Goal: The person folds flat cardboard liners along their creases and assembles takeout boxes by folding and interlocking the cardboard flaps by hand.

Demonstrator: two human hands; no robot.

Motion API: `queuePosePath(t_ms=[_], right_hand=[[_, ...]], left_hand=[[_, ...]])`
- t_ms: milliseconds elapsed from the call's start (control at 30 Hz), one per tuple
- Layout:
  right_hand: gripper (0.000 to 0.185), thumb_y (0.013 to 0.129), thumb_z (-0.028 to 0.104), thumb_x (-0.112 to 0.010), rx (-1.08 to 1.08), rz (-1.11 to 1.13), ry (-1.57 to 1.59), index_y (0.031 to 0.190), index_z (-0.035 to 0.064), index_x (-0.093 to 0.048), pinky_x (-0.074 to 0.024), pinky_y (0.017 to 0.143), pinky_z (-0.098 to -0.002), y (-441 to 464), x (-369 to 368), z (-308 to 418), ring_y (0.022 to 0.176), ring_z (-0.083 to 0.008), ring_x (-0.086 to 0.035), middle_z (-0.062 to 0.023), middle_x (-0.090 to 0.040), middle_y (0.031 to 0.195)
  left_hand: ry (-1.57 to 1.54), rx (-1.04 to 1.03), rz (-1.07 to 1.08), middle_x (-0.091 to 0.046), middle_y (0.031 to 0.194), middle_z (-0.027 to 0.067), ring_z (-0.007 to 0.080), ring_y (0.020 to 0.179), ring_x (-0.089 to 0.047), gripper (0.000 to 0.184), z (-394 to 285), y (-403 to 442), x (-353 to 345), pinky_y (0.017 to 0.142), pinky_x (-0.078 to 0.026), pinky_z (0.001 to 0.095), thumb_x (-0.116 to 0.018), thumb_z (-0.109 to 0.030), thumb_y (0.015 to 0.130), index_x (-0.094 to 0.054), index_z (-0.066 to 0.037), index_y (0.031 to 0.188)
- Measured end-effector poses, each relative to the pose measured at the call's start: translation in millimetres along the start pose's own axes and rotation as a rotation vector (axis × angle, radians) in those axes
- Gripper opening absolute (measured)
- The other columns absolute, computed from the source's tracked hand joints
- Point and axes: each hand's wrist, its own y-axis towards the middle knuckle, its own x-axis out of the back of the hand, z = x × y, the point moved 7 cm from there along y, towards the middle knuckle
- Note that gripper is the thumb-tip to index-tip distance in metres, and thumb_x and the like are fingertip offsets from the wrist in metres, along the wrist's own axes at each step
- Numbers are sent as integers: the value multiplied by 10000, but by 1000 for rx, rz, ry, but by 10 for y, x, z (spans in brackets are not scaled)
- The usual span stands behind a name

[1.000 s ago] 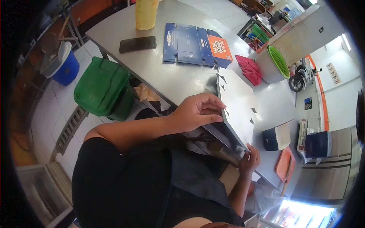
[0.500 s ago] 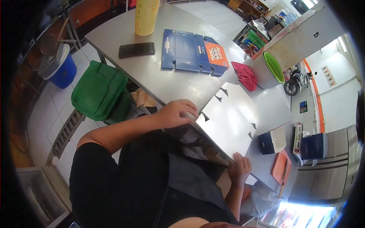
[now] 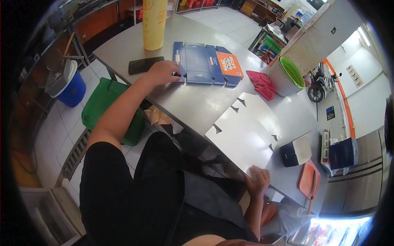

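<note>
A flat unfolded carton [image 3: 244, 129], white side up with dark notches along its sides, lies at the table's near edge. My right hand [image 3: 258, 179] is closed on its near right corner, fingertips on top. Farther back rest flat printed cartons [image 3: 201, 63], blue with an orange panel lettered "MANG KATSU"; I cannot tell how many are stacked. At their left edge is my left hand [image 3: 164, 73], its thumb and fingers apart around the corner, with no firm grip visible. Just behind that hand lies a black phone [image 3: 143, 65].
On the steel table [image 3: 184, 104] stand a yellow cylinder [image 3: 154, 24], a pink cloth [image 3: 261, 85], a white bin with a green basket [image 3: 285, 76], a folded blue-and-white box [image 3: 295, 151] and an orange tray [image 3: 307, 180]. A green bin [image 3: 102, 106] stands on the floor at left.
My left hand has left the white carton's left corner and moved up and left to the blue cartons. My right hand keeps its place. The view has shifted slightly.
</note>
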Motion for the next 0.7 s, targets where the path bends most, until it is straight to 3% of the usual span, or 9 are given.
queuePosePath(t_ms=[500,700], right_hand=[[398,682,229,-913,-43,7,41,1017,61,-779,-560,858,-428,-35,-11,-62,944,-329,-695,-115,-779,1071],[407,685,242,-913,-41,4,35,1026,62,-782,-560,859,-428,-48,-11,-79,949,-323,-695,-113,-779,1071]], left_hand=[[37,-43,47,-752,1105,75,305,995,-715,288,-61,4,72,881,-564,418,-746,-348,917,-792,-81,1016],[190,-199,-10,-756,981,100,310,866,-730,219,-186,-27,71,787,-580,431,-694,-255,936,-771,-66,1015]])
